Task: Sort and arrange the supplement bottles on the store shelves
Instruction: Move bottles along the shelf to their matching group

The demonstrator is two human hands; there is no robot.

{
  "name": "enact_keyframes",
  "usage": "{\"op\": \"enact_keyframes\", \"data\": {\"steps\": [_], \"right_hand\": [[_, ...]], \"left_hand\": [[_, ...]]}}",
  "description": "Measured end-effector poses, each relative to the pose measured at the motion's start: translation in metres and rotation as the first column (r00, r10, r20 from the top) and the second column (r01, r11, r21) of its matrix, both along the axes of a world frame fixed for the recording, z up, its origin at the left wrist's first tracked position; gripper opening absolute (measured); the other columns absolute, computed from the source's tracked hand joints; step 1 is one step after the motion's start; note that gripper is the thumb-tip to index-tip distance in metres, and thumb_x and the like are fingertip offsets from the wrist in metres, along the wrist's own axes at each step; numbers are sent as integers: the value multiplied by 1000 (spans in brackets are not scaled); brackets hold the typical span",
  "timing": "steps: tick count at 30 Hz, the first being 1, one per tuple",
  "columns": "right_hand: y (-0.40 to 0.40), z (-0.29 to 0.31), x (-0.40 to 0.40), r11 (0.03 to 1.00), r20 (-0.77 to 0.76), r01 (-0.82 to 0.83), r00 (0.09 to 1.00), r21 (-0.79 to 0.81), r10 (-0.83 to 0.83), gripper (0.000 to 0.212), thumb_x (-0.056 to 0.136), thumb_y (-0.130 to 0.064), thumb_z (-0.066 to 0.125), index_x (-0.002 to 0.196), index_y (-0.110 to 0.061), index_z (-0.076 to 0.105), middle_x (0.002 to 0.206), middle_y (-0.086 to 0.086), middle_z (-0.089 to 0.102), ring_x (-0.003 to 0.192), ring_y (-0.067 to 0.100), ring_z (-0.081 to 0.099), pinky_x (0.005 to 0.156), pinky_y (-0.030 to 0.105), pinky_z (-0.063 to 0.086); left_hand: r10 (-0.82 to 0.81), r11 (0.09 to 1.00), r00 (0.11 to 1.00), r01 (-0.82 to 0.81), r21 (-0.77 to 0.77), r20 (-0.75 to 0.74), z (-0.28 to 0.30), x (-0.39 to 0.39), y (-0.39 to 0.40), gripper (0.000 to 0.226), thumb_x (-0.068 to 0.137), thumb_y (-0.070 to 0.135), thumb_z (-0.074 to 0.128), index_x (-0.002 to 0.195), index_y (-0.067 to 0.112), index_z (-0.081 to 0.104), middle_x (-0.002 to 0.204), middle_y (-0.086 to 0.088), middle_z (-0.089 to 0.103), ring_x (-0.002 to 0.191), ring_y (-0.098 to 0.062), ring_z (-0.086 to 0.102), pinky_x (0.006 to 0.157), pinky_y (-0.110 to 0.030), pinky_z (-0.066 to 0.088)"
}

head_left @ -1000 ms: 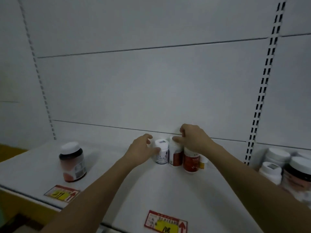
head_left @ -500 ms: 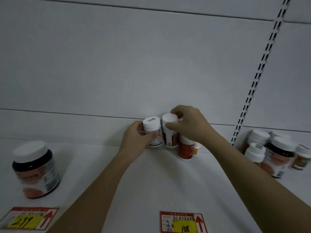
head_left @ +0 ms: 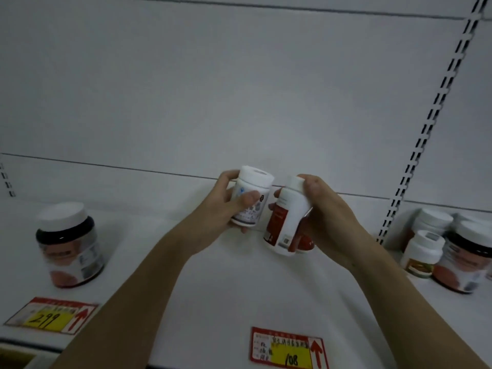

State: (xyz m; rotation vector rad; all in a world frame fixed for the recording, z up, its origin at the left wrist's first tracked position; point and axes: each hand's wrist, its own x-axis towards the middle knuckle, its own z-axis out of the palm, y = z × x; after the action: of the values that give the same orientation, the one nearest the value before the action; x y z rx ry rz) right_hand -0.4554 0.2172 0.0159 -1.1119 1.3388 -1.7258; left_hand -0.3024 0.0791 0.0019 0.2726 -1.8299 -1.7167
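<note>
Gripping one bottle each above the shelf (head_left: 213, 302): left hand (head_left: 221, 211) wraps white bottle (head_left: 251, 201); right hand (head_left: 323, 211), at 3 o'clock, clasps red-labelled bottle (head_left: 286, 222), possibly another behind.

Bare shelf (head_left: 213, 302) lies between the dark jar (head_left: 69, 245) at left and the crowded bottles (head_left: 450, 251) at right.
</note>
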Motion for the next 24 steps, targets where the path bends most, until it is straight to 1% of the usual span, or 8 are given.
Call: {"op": "enact_keyframes", "data": {"steps": [1, 3, 5, 8, 11, 17, 21, 24], "right_hand": [[1, -2, 0, 1000, 23, 2, 1000, 16, -3, 44, 88, -53, 57, 114, -17, 58, 97, 11, 73, 88, 37, 67, 75, 47, 56], [1, -6, -2, 999, 80, 17, 997, 40, -20, 46, 81, -54, 55, 109, -18, 61, 87, 3, 74, 79, 24, 70, 80, 48, 56], [1, -8, -6, 998, 120, 17, 992, 65, -25, 44, 79, -52, 53, 106, -19, 63, 83, 2, 75, 75, 18, 72, 83, 48, 56], [1, -8, -11, 996, 141, 2, 990, 94, -15, 36, 94, -44, 45, 111, -19, 65, 92, 7, 74, 87, 25, 69, 87, 49, 52], [3, -6, -12, 994, 130, 18, 991, 110, -32, 45, 91, -45, 47, 121, -15, 63, 111, 14, 73, 105, 34, 68, 88, 50, 53], [6, -5, -10, 999, 62, -8, 998, 39, 5, 76, 75, -59, 61, 131, -8, 54, 123, 19, 66, 112, 35, 66, 88, 48, 56], [8, -4, -9, 999, 112, -40, 993, 1, 40, 64, 80, -54, 53, 128, -12, 58, 121, 17, 68, 110, 33, 67, 83, 43, 60], [7, -5, -10, 999, 93, -42, 995, 3, 41, 62, 79, -52, 51, 125, -12, 60, 122, 17, 68, 109, 32, 67, 79, 40, 61]], "left_hand": [[-45, 999, 999, 45, 8, -7, -1, 0, 0, 62, 79, 29, 65, 134, 32, 37, 116, -4, 65, 94, -20, 68, 65, -34, 55], [-131, 990, 991, 132, 57, -17, -2, -2, 1, 71, 81, 21, 63, 139, 48, 31, 121, 1, 63, 101, -22, 67, 70, -38, 56], [-209, 976, 978, 209, 53, -19, -4, -3, 2, 80, 82, 13, 62, 140, 55, 27, 125, 1, 61, 104, -24, 67, 70, -37, 56], [-336, 941, 942, 336, 33, -5, -7, -3, 1, 92, 80, -5, 62, 140, 54, 26, 132, 1, 60, 115, -30, 63, 78, -41, 57], [-422, 906, 907, 422, 42, -14, -9, -1, -1, 98, 77, -17, 62, 139, 53, 31, 140, -4, 54, 122, -35, 58, 84, -47, 55], [-442, 896, 896, 443, 12, -47, -9, -2, -2, 91, 68, -14, 71, 128, 51, 48, 129, -13, 60, 112, -39, 63, 72, -43, 59], [-440, 898, 897, 440, -4, -49, -7, -1, -2, 89, 66, -13, 70, 126, 49, 50, 124, -10, 63, 107, -39, 65, 67, -39, 59], [-438, 899, 898, 437, -27, -47, -8, -1, -2, 88, 66, -13, 70, 125, 49, 50, 120, -7, 65, 106, -38, 65, 66, -39, 59]]}}
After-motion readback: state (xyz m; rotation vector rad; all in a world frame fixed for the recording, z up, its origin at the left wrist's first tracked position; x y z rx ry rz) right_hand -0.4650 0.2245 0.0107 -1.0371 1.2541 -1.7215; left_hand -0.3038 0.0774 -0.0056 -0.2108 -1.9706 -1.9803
